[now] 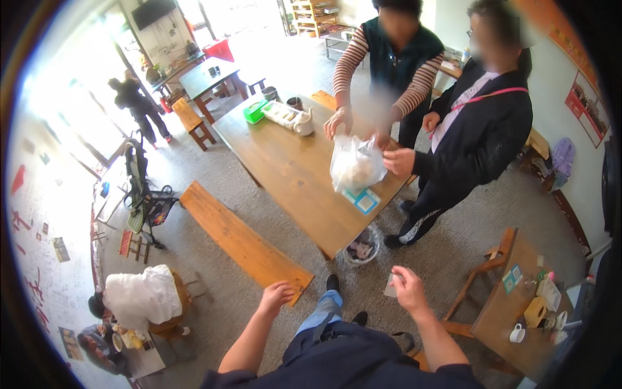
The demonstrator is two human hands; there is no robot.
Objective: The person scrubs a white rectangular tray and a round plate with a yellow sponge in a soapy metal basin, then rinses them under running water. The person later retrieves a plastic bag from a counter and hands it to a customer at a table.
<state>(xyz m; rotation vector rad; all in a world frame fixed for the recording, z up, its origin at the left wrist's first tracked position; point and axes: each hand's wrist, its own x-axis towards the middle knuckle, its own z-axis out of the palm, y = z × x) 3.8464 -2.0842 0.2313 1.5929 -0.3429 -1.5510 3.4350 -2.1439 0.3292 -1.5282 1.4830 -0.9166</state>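
My left hand (276, 298) hangs in the air near the end of a long wooden bench (246, 241). Its fingers are loosely bent and apart from the palm, and nothing shows in them. On the other side my right hand (409, 290) is closed in a pinch, with a small flat grey piece (391, 286) at its fingertips; its kind is too unclear to name. Ahead, a white plastic bag (356, 165) with something pale inside stands on the wooden table (285, 175). Two people's hands touch that bag, and mine are apart from it.
A lined trash bin (361, 249) sits under the table's near corner. To the right is a smaller table (502, 334) with a white mug (517, 333) and a chair (483, 272). A stroller (144, 188) and a seated person (142, 295) are on the left.
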